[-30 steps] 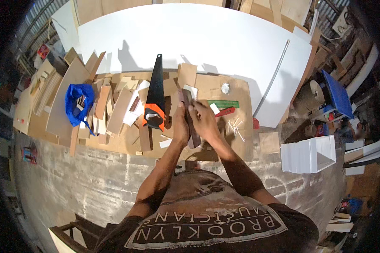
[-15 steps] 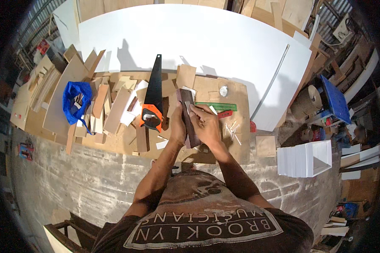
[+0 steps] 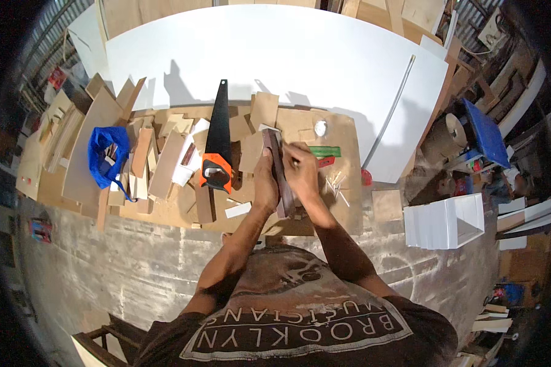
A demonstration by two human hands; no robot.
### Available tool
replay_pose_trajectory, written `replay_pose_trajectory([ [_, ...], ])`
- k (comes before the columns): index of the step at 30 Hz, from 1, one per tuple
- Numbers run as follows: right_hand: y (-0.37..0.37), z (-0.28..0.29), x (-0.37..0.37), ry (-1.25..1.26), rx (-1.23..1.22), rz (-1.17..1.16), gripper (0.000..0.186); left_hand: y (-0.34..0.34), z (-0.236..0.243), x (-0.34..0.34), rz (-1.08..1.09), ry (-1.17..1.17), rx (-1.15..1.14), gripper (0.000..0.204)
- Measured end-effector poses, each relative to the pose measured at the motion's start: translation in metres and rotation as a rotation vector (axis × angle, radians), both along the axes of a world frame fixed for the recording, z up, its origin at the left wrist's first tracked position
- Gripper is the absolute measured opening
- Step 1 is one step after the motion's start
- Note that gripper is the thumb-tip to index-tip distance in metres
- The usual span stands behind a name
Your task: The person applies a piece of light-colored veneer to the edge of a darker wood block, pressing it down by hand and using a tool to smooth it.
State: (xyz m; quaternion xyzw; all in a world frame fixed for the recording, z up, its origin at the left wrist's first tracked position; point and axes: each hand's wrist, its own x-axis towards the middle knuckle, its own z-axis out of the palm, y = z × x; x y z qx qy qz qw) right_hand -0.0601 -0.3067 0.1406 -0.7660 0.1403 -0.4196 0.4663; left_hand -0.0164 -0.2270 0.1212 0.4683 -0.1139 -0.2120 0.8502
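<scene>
My hands: left hand wrapped round dark wooden strip, over bench; right hand half-curled against it, whether gripping I can't tell.
Left: saw, offcuts, blue bag.
Right: green ruler.
Beyond: white panel.
Below: worn floor.

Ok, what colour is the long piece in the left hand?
Dark reddish brown; the long piece shows best in the head view.

There's one saw, one blue bag, one green ruler (plus two hands).
</scene>
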Motion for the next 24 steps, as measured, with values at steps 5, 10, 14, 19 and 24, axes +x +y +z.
replay_pose_trajectory([
  [5,0.019,0.000,-0.028,0.098,-0.032,0.050,0.022,0.002,0.010,0.014,-0.054,0.162,-0.051,0.043],
  [10,0.011,0.012,-0.017,0.160,-0.033,0.078,0.018,0.004,0.008,0.007,0.031,-0.077,0.060,0.045],
  [14,0.025,-0.014,-0.040,0.099,0.186,0.173,0.023,-0.001,0.012,0.013,0.021,0.008,-0.005,0.052],
  [19,-0.008,0.020,0.002,0.113,0.558,0.121,0.019,-0.006,0.011,-0.009,0.034,-0.097,0.071,0.052],
  [24,-0.037,0.022,0.002,0.266,0.776,0.345,0.015,0.004,0.018,0.011,-0.166,0.165,0.015,0.045],
])
